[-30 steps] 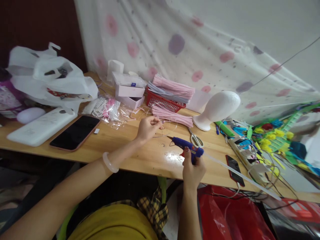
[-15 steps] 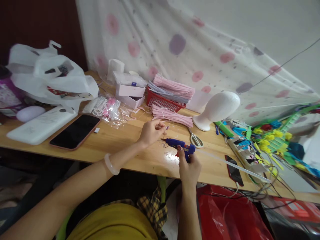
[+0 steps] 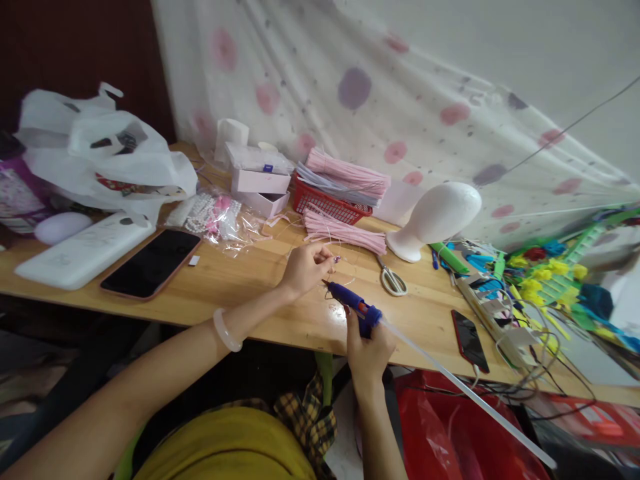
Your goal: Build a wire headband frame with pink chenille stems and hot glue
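Note:
My right hand (image 3: pixel 369 347) is wrapped round a blue hot glue gun (image 3: pixel 353 304), its nozzle pointing up and left. A long whitish glue stick (image 3: pixel 465 387) sticks out of the gun's back end and slants down to the right. Just beyond the nozzle, my left hand (image 3: pixel 307 269) is closed in a pinch, thumb against fingers. What it holds is too small to make out; thin pale strands show near the fingertips. Behind the hands lies a bundle of pink pipe cleaners (image 3: pixel 345 230).
Scissors (image 3: pixel 394 281) and a white foam head (image 3: pixel 435 217) stand right of the bundle. A red basket (image 3: pixel 330 203) holds more pipe cleaners. Phones (image 3: pixel 153 263), bagged beads (image 3: pixel 215 217) and a white plastic bag (image 3: pixel 100 147) lie left; a power strip (image 3: pixel 493 313) with cables lies right.
The glue gun has tilted, its back end dropping toward me, so the glue stick now slopes down more steeply. My right hand moved slightly left and down; my left hand shifted a little.

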Motion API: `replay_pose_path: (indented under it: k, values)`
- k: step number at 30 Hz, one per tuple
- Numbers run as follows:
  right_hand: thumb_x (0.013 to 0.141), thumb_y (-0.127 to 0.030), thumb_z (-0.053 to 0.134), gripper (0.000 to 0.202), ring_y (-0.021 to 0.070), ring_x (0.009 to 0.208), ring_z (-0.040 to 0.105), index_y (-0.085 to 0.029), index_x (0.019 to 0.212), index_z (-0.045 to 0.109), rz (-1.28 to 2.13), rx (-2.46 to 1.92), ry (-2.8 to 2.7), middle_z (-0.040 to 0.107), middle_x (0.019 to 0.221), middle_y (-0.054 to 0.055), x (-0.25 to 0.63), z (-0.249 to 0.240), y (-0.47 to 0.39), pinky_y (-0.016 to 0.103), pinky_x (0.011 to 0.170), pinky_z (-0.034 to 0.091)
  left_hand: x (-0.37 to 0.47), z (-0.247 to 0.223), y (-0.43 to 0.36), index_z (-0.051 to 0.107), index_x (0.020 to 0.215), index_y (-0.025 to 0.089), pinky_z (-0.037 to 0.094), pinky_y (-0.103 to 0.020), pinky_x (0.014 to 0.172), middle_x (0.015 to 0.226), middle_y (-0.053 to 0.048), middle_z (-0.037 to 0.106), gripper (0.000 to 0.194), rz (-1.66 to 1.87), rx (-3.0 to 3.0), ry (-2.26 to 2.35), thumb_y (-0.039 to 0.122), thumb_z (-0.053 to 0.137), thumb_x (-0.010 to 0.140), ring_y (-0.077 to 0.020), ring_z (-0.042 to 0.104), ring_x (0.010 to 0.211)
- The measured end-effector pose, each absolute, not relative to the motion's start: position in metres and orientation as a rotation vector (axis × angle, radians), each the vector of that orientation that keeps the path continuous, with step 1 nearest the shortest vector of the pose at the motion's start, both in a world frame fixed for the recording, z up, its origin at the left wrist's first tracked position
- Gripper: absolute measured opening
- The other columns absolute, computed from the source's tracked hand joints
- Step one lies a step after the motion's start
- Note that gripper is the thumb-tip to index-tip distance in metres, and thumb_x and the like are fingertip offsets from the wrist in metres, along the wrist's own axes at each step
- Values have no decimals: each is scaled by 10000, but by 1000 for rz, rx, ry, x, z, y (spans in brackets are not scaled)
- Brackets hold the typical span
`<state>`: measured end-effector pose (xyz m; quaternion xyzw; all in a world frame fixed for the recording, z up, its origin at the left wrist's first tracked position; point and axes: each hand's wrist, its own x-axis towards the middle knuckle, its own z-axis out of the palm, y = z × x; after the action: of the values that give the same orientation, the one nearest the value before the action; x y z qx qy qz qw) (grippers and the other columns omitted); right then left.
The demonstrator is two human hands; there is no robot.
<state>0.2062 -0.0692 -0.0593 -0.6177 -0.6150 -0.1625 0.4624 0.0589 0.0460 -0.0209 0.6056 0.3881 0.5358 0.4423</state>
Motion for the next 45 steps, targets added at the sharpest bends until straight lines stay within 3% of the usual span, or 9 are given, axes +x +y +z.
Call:
replay_pose_path:
  k: [14,24,45]
  values:
    - [894,-351,666,180,175,639,640,-179,862,630,-549,-1377,-1616,657,742,35,221,-51,-100,270,594,493,64,-25,45,644,670,174,522,-234,605,599,-21,726,141,1265,1501,1026,202,691,799,-168,727,614]
    - [844,-286,723,209,188,740,710,-181,1024,709,-509,-1371,-1665,712,871,74,212,-64,-91,279,686,567,74,-26,36,618,654,183,521,-226,573,592,-11,722,149,1266,1521,1010,193,674,792,-165,720,592]
    - [869,-401,684,238,179,722,700,-201,983,745,-424,-1533,-1589,703,862,63,216,-72,-92,266,669,555,66,-33,43,602,677,180,527,-234,598,604,-22,728,148,1313,1435,943,249,683,780,-176,732,614]
